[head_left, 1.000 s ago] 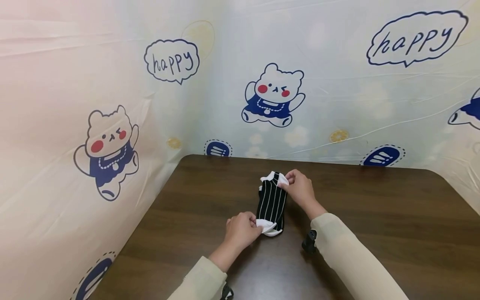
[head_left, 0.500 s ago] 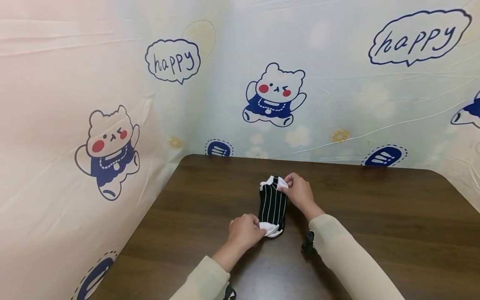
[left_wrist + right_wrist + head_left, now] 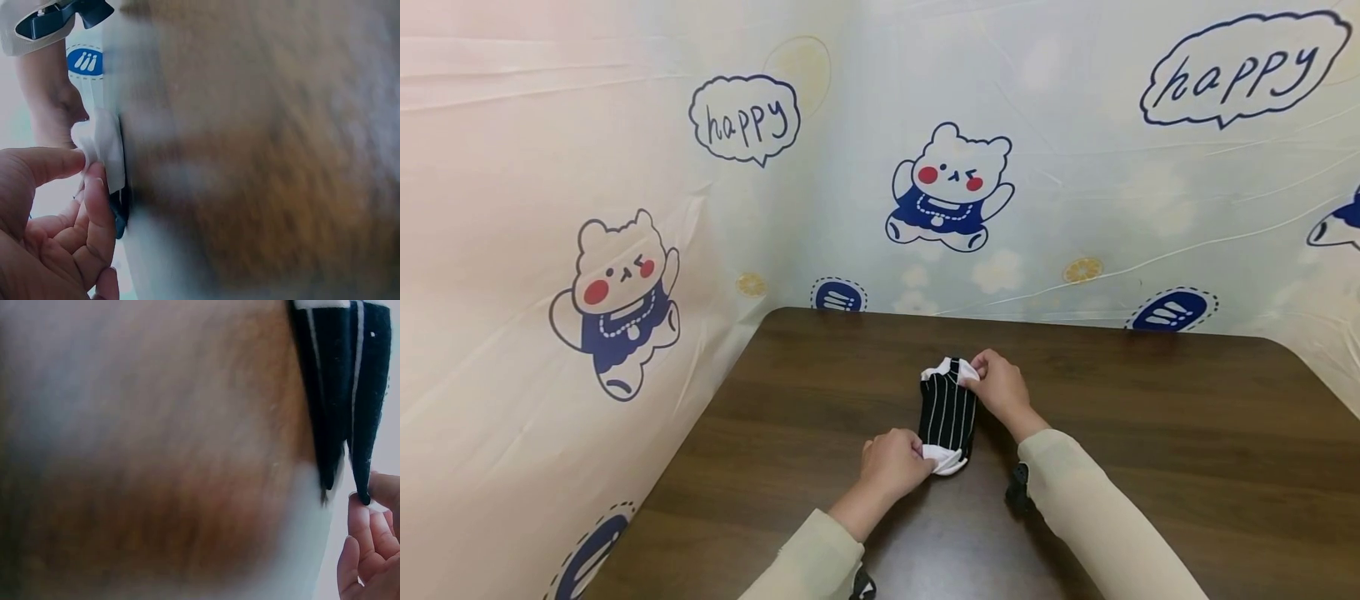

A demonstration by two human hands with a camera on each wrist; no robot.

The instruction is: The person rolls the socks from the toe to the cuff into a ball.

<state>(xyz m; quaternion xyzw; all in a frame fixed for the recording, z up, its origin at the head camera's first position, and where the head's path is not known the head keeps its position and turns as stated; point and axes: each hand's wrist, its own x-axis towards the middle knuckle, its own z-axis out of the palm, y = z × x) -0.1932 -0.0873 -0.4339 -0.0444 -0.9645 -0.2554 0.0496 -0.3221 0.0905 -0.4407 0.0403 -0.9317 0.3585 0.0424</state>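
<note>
A pair of black ankle socks [image 3: 946,414] with thin white stripes lies stacked, one over the other, in the middle of the table. My left hand [image 3: 891,465] pinches the white near end of the upper sock between thumb and index finger. At the far right corner, my right hand [image 3: 1004,390] pinches the white patch by the opening. The left wrist view shows the white end [image 3: 107,147] lifted in a small fold at the fingertips. In the right wrist view two striped layers [image 3: 370,375] hang apart, and the thumb and index finger grip the outer one.
The dark wooden table [image 3: 1150,433] reaches back to a pale curtain [image 3: 1075,192] printed with bears and the word happy. Another curtain side rises along the table's left edge. Black wrist devices [image 3: 1018,490] sit at both cuffs.
The far end of the socks has come down a little toward me, with my right hand following. My left hand has shifted slightly right, and the two white near ends now overlap more closely.
</note>
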